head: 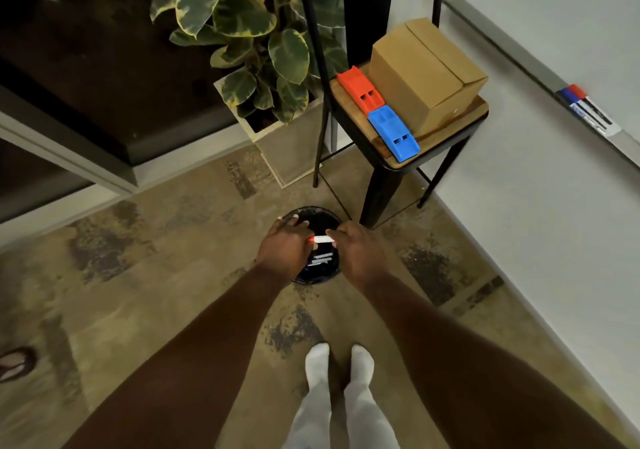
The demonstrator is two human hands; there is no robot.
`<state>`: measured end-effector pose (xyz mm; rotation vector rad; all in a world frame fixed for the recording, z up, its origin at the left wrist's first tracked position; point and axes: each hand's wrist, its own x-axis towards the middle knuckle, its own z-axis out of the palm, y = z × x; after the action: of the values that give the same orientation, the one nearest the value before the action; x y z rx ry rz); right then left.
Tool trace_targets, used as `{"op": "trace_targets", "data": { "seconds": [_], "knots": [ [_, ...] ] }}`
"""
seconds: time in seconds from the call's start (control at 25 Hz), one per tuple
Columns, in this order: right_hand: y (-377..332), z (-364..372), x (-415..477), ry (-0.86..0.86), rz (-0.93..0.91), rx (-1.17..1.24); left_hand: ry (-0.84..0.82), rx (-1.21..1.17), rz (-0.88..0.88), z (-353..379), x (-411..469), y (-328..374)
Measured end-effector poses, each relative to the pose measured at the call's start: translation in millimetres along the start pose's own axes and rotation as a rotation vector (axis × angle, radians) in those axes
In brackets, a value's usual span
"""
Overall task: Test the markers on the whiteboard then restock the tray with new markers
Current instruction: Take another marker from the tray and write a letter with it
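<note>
Left hand (286, 245) and right hand (354, 248), fingers curled, pinch a red-capped marker (323, 239) by its ends, just above the bin (313, 213) beneath the fingertips; an uneven release could drop it outside the rim.

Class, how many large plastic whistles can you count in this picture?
2. The red whistle lies on the stool beside the cardboard box; the blue whistle lies end to end with it, nearer the camera. The box could hide more.
</note>
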<state>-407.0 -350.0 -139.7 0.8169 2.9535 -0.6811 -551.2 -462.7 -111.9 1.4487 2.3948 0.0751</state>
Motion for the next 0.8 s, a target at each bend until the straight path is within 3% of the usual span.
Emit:
{"op": "trace_targets", "data": {
  "seconds": [0.48,0.8],
  "knots": [
    [6.0,22.7,18.7,-0.085,0.003,-0.074,-0.063,-0.002,-0.096,19.2,8.8,-31.4],
    [8.6,-1.5,-4.2,-0.098,0.086,-0.066,-0.063,0.060,-0.028,-4.0,3.6,-8.9]
  ]
}}
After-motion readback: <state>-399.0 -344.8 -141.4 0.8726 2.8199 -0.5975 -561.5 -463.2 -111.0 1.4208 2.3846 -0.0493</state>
